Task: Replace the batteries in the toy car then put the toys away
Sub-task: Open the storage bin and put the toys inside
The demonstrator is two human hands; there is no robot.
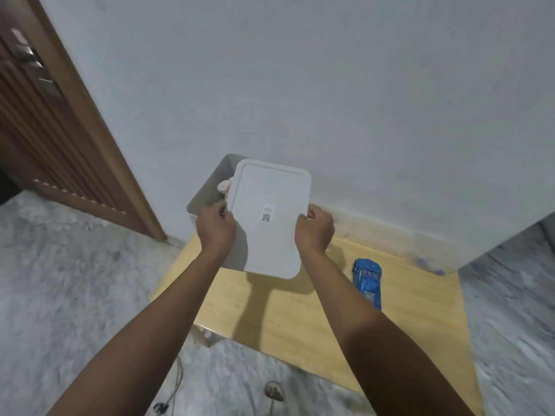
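Head view | left hand (215, 228) and right hand (315, 231) grip white lid (271, 217) by its sides over open bin (207, 190) | pinkish item inside, unclear | blue toy car (368, 282) right on table (288, 319)

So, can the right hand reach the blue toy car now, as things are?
Probably not at once: the right hand grips the white lid, as does the left hand. The blue toy car lies uncovered on the wooden table, so its path looks free once the lid is released.
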